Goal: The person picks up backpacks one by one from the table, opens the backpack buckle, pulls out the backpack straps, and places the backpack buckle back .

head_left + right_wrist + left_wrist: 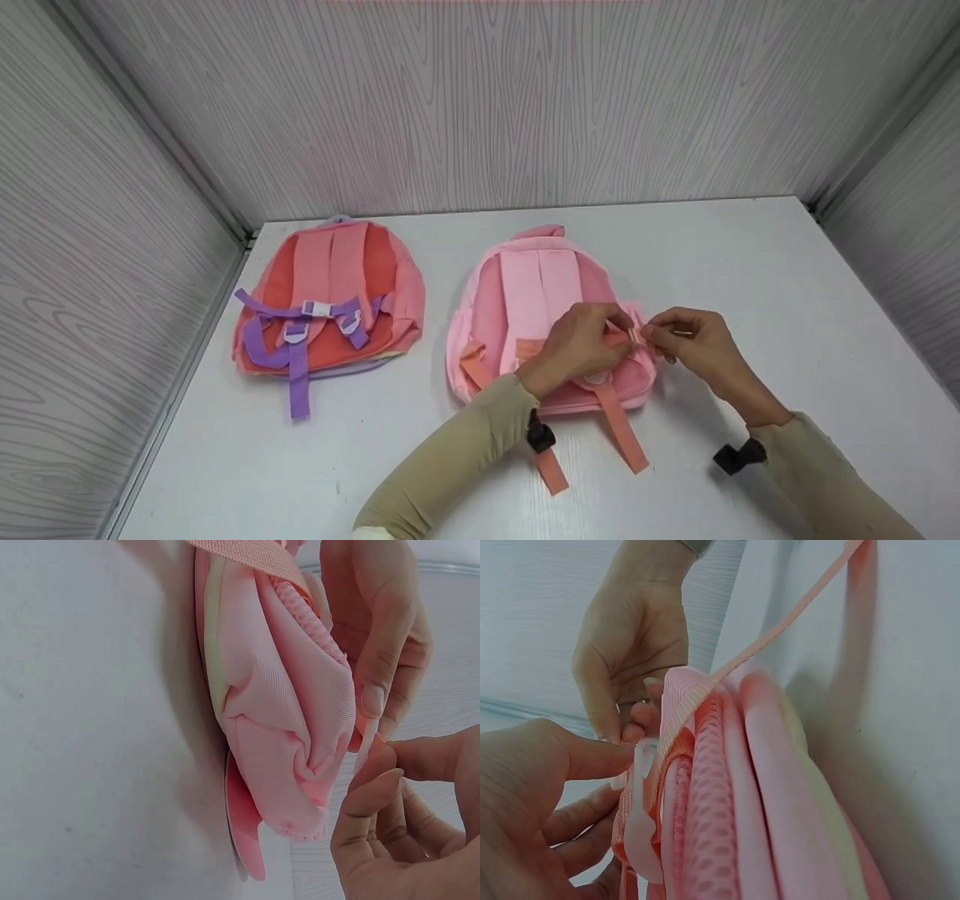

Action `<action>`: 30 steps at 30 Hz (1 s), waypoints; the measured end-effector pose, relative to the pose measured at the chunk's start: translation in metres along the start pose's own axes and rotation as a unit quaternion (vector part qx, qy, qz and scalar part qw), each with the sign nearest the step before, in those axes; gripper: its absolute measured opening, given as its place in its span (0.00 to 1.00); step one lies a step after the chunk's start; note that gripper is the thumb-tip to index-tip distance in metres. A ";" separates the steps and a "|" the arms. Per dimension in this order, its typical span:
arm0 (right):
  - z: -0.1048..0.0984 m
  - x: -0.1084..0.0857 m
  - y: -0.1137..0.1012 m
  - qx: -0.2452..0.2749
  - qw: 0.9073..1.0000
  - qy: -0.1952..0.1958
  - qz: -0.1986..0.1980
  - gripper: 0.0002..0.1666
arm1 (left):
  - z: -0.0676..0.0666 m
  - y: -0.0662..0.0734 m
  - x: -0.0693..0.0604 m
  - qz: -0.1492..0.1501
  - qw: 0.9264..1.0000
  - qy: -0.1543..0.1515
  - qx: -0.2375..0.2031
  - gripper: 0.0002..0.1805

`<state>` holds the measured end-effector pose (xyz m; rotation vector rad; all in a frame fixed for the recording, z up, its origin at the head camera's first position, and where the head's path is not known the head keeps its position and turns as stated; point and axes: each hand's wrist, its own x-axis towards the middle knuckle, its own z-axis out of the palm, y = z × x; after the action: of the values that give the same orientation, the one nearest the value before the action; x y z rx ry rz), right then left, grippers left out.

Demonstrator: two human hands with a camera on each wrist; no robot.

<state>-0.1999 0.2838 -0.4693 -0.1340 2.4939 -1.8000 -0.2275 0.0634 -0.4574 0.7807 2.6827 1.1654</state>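
A pink backpack (540, 289) lies with its shoulder straps facing up. At its right side both hands meet over a small white plastic buckle (367, 742). My left hand (581, 341) pinches the buckle, its thumb on the plastic in the right wrist view. From the other side my right hand (694, 341) pinches an orange webbing strap (379, 741) between thumb and forefinger, close against the buckle. Another white plastic fitting (640, 836) shows below the left thumb in the left wrist view. The fingers hide part of the buckle.
A coral backpack (390, 262) with purple straps (298, 382) and a fastened white buckle (318, 309) lies to the left on the white table (750, 262). Two loose orange strap ends (622, 431) hang toward the front. Grey wood-grain panels (480, 112) stand behind and at both sides.
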 end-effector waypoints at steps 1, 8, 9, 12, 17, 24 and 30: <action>0.000 0.000 0.000 -0.004 1.000 0.000 0.001 0.13 | 0.000 0.000 0.000 -0.004 1.000 -0.002 0.001 0.13; 0.001 0.001 0.003 -0.016 1.000 -0.010 0.011 0.13 | 0.002 -0.003 0.000 -0.004 1.000 -0.010 0.020 0.14; 0.001 0.001 0.003 -0.014 1.000 -0.011 0.013 0.13 | 0.002 -0.004 0.000 -0.002 1.000 -0.010 0.021 0.14; 0.002 0.001 0.003 -0.011 1.000 -0.016 0.016 0.14 | 0.002 -0.004 -0.001 0.002 1.000 -0.012 0.029 0.15; 0.002 0.002 0.003 -0.013 1.000 -0.018 0.013 0.14 | 0.000 -0.003 -0.002 -0.003 0.999 -0.017 0.027 0.15; 0.001 0.004 0.003 -0.027 0.999 -0.016 0.014 0.12 | -0.010 -0.002 -0.006 -0.034 0.999 -0.022 0.007 0.15; -0.005 0.004 0.000 -0.047 0.999 -0.023 0.007 0.14 | -0.031 -0.004 -0.018 -0.046 0.998 -0.024 -0.022 0.17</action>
<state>-0.2045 0.2879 -0.4679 -0.1589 2.5413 -1.6566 -0.2230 0.0319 -0.4400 0.6642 2.6142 1.1638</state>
